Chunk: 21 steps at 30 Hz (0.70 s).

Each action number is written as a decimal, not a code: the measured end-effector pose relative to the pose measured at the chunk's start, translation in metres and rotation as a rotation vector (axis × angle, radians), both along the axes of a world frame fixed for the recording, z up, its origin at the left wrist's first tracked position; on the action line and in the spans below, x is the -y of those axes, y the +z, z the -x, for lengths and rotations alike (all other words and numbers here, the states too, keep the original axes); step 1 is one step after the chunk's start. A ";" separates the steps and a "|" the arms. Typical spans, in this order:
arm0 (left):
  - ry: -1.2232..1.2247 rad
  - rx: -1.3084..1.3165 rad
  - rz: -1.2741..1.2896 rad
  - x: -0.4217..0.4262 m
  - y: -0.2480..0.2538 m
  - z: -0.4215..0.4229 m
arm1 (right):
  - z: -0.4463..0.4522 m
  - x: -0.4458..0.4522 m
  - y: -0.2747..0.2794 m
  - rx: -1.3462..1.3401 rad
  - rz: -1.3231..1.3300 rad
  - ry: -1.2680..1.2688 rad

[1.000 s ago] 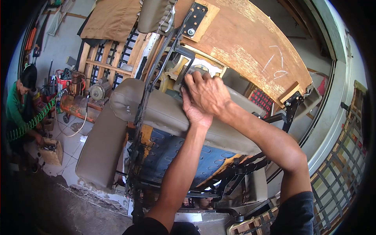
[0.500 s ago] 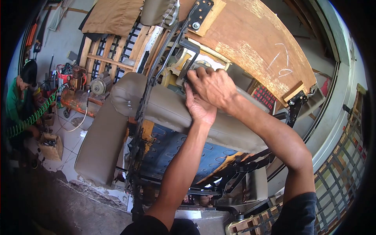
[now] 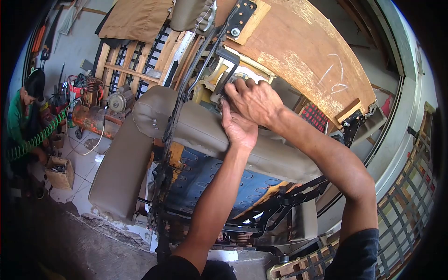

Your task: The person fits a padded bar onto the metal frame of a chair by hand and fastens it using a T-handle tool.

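Note:
My right hand (image 3: 255, 101) has its fingers curled at a dark metal bracket (image 3: 225, 78) behind the brown upholstered cushion (image 3: 200, 128). Just below it, my left hand (image 3: 238, 128) is palm up with its thumb raised toward the same bracket, and its other fingers are hidden under the right hand. Whatever the fingertips grip is too small or covered to make out. A black metal frame (image 3: 175, 112) runs up the cushion's left side. Blue backing with wire springs (image 3: 205, 179) shows under the cushion.
A curved wooden panel (image 3: 298, 51) spans the top right. At the far left a person in green (image 3: 21, 112) sits near a coiled green hose (image 3: 39, 140), a compressor tank (image 3: 91, 122) and a box of small parts (image 3: 59, 172). A webbed frame (image 3: 406, 196) leans at right.
The view has shifted, so the seat and both hands appear slightly further right. Both hands stay together at the bracket, with little change in their grip.

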<state>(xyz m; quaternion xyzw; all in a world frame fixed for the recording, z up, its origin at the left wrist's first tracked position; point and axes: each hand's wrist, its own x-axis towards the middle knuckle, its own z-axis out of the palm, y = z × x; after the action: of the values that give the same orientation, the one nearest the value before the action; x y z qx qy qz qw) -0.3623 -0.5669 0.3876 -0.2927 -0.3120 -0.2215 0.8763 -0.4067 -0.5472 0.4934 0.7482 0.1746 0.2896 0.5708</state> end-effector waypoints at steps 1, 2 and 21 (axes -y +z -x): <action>-0.005 0.008 -0.001 0.000 -0.001 -0.001 | -0.002 0.002 0.000 -0.003 -0.003 0.001; -0.006 0.003 -0.005 0.000 -0.002 -0.001 | -0.005 0.004 0.001 -0.009 0.005 -0.003; -0.029 -0.018 -0.048 0.000 -0.003 0.000 | -0.006 0.003 -0.002 -0.004 -0.138 -0.037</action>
<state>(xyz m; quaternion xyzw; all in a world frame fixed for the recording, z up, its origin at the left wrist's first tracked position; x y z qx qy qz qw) -0.3620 -0.5672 0.3846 -0.2778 -0.2943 -0.2390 0.8827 -0.4009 -0.5500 0.4913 0.7894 0.1418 0.2888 0.5228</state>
